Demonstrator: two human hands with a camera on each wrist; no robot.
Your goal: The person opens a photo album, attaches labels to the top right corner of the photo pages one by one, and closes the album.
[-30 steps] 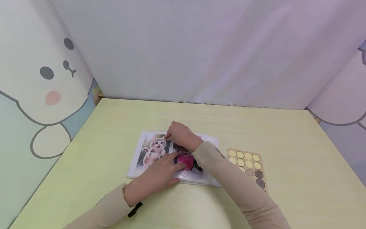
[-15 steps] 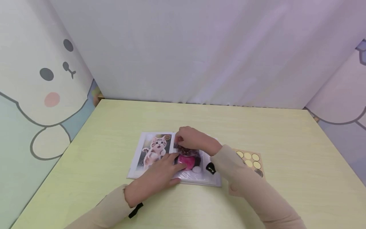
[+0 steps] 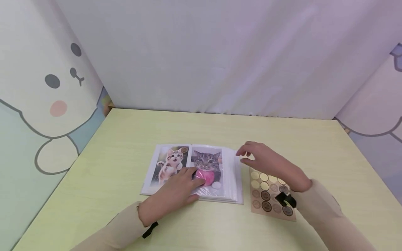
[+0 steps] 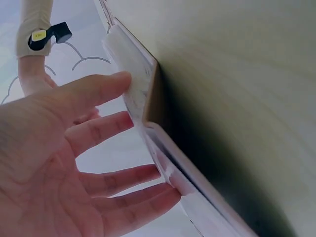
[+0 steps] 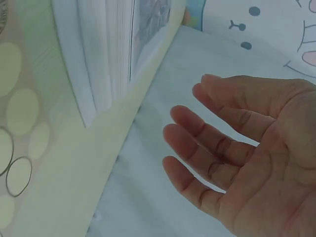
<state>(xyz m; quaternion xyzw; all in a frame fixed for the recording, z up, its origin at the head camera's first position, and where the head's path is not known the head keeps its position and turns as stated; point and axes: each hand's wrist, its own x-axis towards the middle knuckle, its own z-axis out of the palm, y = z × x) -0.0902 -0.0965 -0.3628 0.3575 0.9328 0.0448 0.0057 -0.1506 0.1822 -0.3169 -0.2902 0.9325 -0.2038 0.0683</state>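
Observation:
A photo album (image 3: 232, 174) lies open on the table, with a kitten picture (image 3: 171, 162) on its left page and a grey tabby cat picture (image 3: 207, 160) on the right. A round brown sticker (image 3: 184, 150) sits at the kitten picture's upper right corner. My left hand (image 3: 176, 188) rests across the album's lower middle, its fingers spread and touching the pages, as the left wrist view also shows. My right hand (image 3: 267, 158) hovers above the table right of the album, fingers loosely bent, holding nothing. Beneath that forearm lies a sticker sheet (image 3: 260, 207), partly hidden.
The pale wooden table (image 3: 125, 139) extends around the album on all sides. A white curtain (image 3: 201, 59) hangs behind its far edge. Cartoon-printed panels (image 3: 41, 104) flank it. A black strap (image 3: 285, 200) is on the right wrist.
My right hand has moved right, from the kitten picture's corner across the cat picture to beside the album. The round sticker on the kitten picture is uncovered. My left hand stays in place.

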